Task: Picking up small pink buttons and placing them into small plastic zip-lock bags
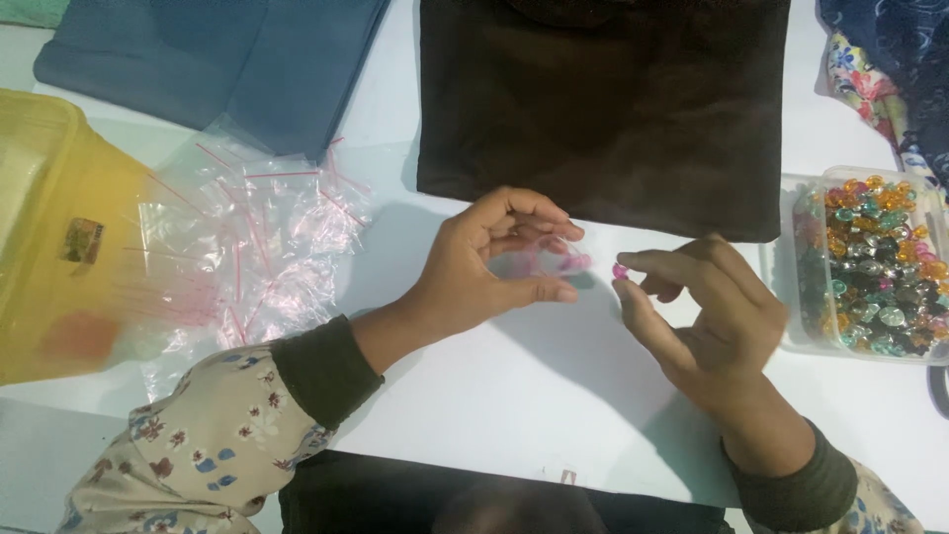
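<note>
White table (514, 396), dark cloth (603, 109), bags (257, 237), bead box (875, 267)

Open white table (534, 396) lies before us, between and below our two hands; passage there is free. Ahead, a dark brown cloth (603, 99) covers the far middle. To the left, a heap of small clear bags (247, 237) spreads against a yellow tub (49, 227), with blue cloth (227, 59) beyond. To the right, a clear box of coloured gems (875, 262) stands just beside our right hand (707, 316), narrowing that side.
</note>
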